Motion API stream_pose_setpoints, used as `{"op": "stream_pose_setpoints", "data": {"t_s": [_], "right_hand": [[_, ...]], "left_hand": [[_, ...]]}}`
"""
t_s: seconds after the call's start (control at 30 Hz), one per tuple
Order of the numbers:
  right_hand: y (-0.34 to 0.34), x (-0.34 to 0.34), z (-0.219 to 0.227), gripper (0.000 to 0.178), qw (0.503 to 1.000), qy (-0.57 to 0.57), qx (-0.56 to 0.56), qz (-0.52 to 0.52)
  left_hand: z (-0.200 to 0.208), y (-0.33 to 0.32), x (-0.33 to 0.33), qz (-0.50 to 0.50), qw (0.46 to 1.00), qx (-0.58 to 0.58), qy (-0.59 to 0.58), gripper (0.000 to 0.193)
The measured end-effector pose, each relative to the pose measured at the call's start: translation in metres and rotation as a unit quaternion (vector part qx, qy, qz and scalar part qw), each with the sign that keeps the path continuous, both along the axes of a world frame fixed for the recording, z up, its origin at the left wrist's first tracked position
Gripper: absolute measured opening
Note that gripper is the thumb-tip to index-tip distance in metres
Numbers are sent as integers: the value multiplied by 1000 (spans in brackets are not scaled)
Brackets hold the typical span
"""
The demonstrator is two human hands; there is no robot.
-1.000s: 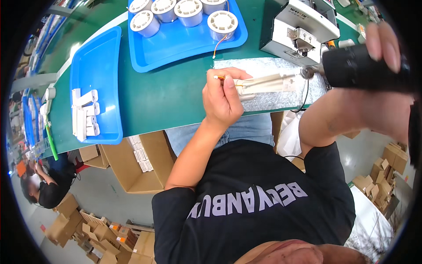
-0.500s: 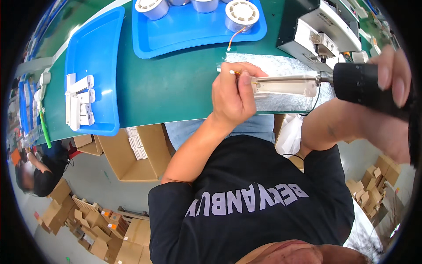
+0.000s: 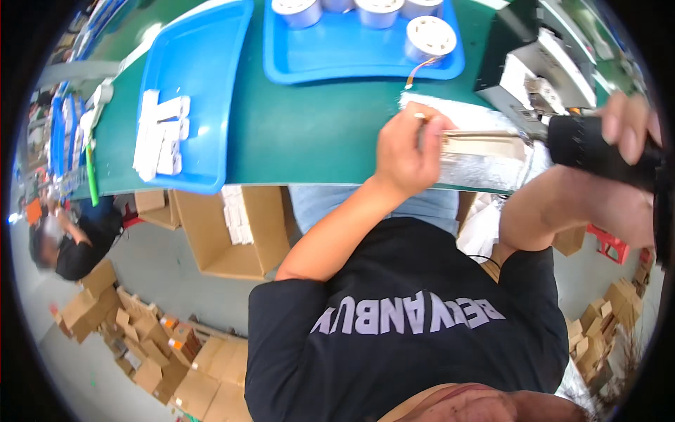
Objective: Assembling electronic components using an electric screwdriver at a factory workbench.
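Note:
My left hand is closed around one end of a long, narrow white plastic housing, with a small wire end showing by the thumb. In my right hand is a black electric screwdriver, held level with its metal nose at the housing's other end. Its tip is too blurred to make out. Both are above a silvery sheet on the green table. Beyond my left hand, a round white fan-like part trails a thin coloured wire.
A blue tray holds the round parts; another blue tray at left holds several white plastic pieces. A black-and-white machine stands at back right. Below the table edge is an open cardboard box. Another person is at far left.
The whole view has shifted, so the trays and table sit further right. My hands keep hold of the housing and the screwdriver, and the housing looks turned slightly.

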State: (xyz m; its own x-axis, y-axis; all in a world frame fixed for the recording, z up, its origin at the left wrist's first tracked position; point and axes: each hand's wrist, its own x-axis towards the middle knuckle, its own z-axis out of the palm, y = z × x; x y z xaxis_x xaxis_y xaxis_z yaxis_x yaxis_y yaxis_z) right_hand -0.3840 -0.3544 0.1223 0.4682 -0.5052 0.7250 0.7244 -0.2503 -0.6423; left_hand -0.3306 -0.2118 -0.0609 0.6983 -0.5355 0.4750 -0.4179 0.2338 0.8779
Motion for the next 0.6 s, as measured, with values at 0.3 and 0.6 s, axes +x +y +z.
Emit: {"op": "stream_pose_setpoints", "data": {"t_s": [0.3,0.6], "right_hand": [[-70,-31,14,70,964,5,49,262],[-69,-3,20,35,892,31,-280,-353]], "left_hand": [[5,-2,1,2,998,-36,56,14],[4,-2,3,7,999,-25,38,9]]}}
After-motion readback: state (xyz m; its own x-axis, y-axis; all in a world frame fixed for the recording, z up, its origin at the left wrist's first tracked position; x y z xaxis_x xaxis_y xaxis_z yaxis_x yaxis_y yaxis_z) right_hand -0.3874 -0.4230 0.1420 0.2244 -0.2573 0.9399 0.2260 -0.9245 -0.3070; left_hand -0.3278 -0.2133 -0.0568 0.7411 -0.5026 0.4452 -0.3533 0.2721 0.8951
